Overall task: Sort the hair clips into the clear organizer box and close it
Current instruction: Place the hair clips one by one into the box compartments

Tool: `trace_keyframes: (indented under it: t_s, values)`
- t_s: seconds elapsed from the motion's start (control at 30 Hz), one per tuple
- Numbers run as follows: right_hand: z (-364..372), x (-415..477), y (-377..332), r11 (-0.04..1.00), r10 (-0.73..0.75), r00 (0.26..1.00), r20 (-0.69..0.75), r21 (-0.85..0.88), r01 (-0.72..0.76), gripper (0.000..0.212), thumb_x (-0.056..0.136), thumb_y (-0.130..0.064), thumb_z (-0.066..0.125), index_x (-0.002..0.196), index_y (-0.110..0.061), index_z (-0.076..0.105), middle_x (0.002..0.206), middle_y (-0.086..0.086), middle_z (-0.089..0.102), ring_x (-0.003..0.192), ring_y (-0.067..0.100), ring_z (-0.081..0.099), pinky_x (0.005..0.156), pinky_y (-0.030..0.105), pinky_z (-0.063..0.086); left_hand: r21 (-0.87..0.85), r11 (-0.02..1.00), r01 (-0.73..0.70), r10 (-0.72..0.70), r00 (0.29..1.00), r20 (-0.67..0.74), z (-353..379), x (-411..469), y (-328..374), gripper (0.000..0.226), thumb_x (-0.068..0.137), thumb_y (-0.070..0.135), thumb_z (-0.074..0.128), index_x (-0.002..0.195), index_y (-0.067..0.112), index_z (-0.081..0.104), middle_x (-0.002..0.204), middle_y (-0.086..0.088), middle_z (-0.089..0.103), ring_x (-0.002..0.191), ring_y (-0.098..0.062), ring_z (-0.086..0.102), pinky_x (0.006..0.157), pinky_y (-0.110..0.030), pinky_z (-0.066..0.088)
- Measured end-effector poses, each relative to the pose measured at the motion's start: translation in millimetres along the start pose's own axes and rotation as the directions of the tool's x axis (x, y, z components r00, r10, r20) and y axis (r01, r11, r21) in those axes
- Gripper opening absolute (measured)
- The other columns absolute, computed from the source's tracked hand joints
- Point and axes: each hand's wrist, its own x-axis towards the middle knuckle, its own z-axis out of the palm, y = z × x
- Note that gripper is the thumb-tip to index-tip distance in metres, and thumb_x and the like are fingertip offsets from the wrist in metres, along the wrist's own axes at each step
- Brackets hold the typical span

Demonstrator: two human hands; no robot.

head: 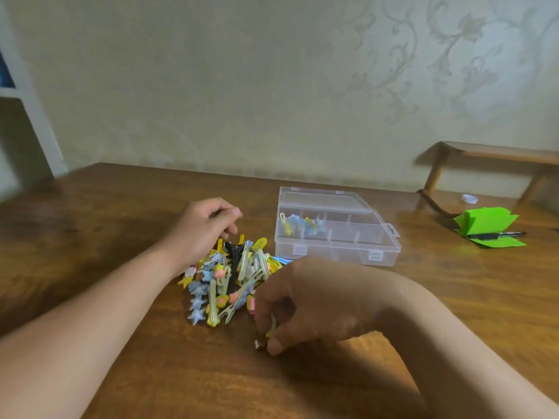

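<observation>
The right hand [302, 300], at lower centre of the frame, has its fingers curled down and pinches a small clip [260, 344] between thumb and fingertips, the clip's metal end showing just above the table [121, 207]; the left hand [205, 228], left of centre, is curled over the far end of the pile of hair clips [230, 279], fingertips touching it, though I cannot tell whether it grips one. The pile lies between the two hands, a tangle of yellow, pale blue, pink and black clips; the clear organizer box [335, 237] sits just right of it, lid raised, with a few clips [299, 223] in its far left compartment. Green folded paper [487, 222] and a pen [496, 235] lie at right.
</observation>
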Motion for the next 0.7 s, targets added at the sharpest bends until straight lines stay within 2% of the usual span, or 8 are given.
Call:
trace_keyframes:
  t_s: [0.07, 0.17, 0.27, 0.33, 0.4, 0.5, 0.6, 0.7]
  values:
    - [0.2, -0.4, -0.4, 1.0, -0.007, 1.0, 0.0, -0.019, 0.007, 0.014, 0.089, -0.038, 0.083, 0.098, -0.034, 0.072, 0.088, -0.012, 0.067, 0.079, -0.001, 0.06, 0.061, 0.019, 0.044, 0.001, 1.0, 0.002, -0.002, 1.0, 0.004, 0.2, -0.7, 1.2, 0.018, 0.105, 0.028, 0.062, 0.101, 0.021, 0.078, 0.088, -0.002, 0.077, 0.077, -0.013, 0.067, 0.074, -0.029, 0.049]
    - [-5.7, -4.1, 3.3, 0.998, -0.037, 0.999, -0.036, 0.047, 0.039, 0.012, 0.089, -0.034, 0.083, 0.096, -0.029, 0.074, 0.089, -0.01, 0.072, 0.077, 0.002, 0.064, 0.068, 0.022, 0.051, 0.0, 1.0, 0.002, -0.002, 1.0, 0.005, -0.4, -0.4, -0.2, 0.018, 0.104, 0.03, 0.063, 0.101, 0.021, 0.078, 0.087, -0.001, 0.078, 0.076, -0.012, 0.068, 0.077, -0.033, 0.051]
    - [-21.5, -12.1, 16.9, 0.982, -0.038, 0.972, -0.234, 0.173, 0.08, 0.009, 0.091, -0.03, 0.082, 0.092, -0.024, 0.076, 0.081, -0.008, 0.074, 0.07, 0.0, 0.064, 0.068, 0.023, 0.053, -0.02, 1.0, 0.003, -0.003, 1.0, 0.01, -2.4, 0.0, 0.0, 0.019, 0.104, 0.032, 0.062, 0.101, 0.021, 0.079, 0.087, 0.0, 0.078, 0.077, -0.013, 0.069, 0.079, -0.035, 0.055]
    - [-30.1, -16.8, 31.4, 0.943, 0.041, 0.887, -0.46, 0.311, 0.118, 0.006, 0.094, -0.025, 0.078, 0.091, -0.019, 0.077, 0.076, -0.005, 0.073, 0.065, 0.002, 0.061, 0.061, 0.018, 0.048, -0.067, 0.998, 0.018, -0.018, 1.0, 0.001, -4.1, 0.7, 0.2, 0.021, 0.104, 0.031, 0.062, 0.101, 0.019, 0.079, 0.09, -0.004, 0.078, 0.078, -0.014, 0.069, 0.077, -0.033, 0.052]
    - [-33.0, -16.7, 50.6, 0.885, 0.184, 0.746, -0.64, 0.439, 0.158, 0.008, 0.097, -0.021, 0.074, 0.093, -0.015, 0.077, 0.073, -0.004, 0.072, 0.061, 0.007, 0.057, 0.059, 0.02, 0.046, -0.141, 0.989, 0.054, -0.057, 0.998, -0.016, -6.2, 3.1, 0.9, 0.024, 0.106, 0.032, 0.06, 0.103, 0.017, 0.079, 0.09, -0.006, 0.077, 0.08, -0.017, 0.068, 0.074, -0.031, 0.051]
    - [-38.7, -5.6, 78.9, 0.808, 0.404, 0.587, -0.702, 0.575, 0.132, 0.01, 0.097, -0.018, 0.075, 0.097, -0.008, 0.076, 0.073, -0.003, 0.072, 0.065, 0.014, 0.057, 0.064, 0.03, 0.047, -0.264, 0.959, 0.105, -0.118, 0.993, -0.031, -7.9, 9.1, 0.5, 0.026, 0.108, 0.028, 0.056, 0.109, 0.011, 0.076, 0.087, -0.006, 0.075, 0.073, -0.016, 0.063, 0.065, -0.027, 0.047]
    - [-55.9, 12.0, 92.3, 0.799, 0.483, 0.54, -0.689, 0.6, 0.05, 0.011, 0.094, -0.015, 0.079, 0.099, -0.007, 0.074, 0.083, 0.007, 0.076, 0.067, 0.015, 0.062, 0.062, 0.031, 0.048, -0.327, 0.938, 0.118, -0.138, 0.99, -0.041, -8.2, 13.9, -1.3, 0.026, 0.108, 0.027, 0.056, 0.109, 0.009, 0.075, 0.085, -0.007, 0.074, 0.069, -0.014, 0.062, 0.061, -0.025, 0.046]
    - [-75.3, 34.7, 97.7, 0.845, 0.493, 0.548, -0.676, 0.521, -0.118, 0.01, 0.092, -0.014, 0.081, 0.096, -0.008, 0.073, 0.078, 0.007, 0.071, 0.051, 0.0, 0.059, 0.044, 0.018, 0.043, -0.343, 0.933, 0.112, -0.13, 0.991, -0.032, -7.5, 16.1, -4.6, 0.026, 0.108, 0.026, 0.057, 0.108, 0.008, 0.076, 0.084, -0.007, 0.074, 0.07, -0.017, 0.062, 0.063, -0.028, 0.046]
